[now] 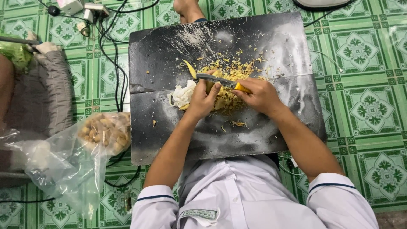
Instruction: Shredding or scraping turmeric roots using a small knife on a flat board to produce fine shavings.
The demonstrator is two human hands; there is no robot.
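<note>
**A:** So we've got the left hand (202, 98) with its fingers curled tight round a small yellowish piece (210, 85), thumb up top, right against the knife blade (215, 79). The right hand (257, 94) is wrapped closed round the knife's yellow handle (242, 88), blade pointing across toward the left fingers. All of this sits over the middle of the black board (169, 131), a bit toward its far edge.

**B:** Yeah, that's what worries us. The edge is basically touching the left fingertips. If the piece is slippery and the blade skids, we reckon it goes straight into the thumb.

**A:** Agreed. And we can't tell how much of the piece is left, the fingers hide most of it. The smaller it is, the less there is to grip.

**B:** Then the heap of yellow peelings (231, 72) right under both hands. Looks damp, could make the grip greasy.

**A:** There's also a crumpled white wad (183, 94) just beside the left hand, touching the heap.

**B:** Further out, the clear bag of small tan pieces (106, 132) sits just off the board's left edge on the green tiled floor (364, 106), and black cables (113, 55) run past the far left corner. An elbow swing could tip the bag; wet scraps near the cables isn't great either.
</note>
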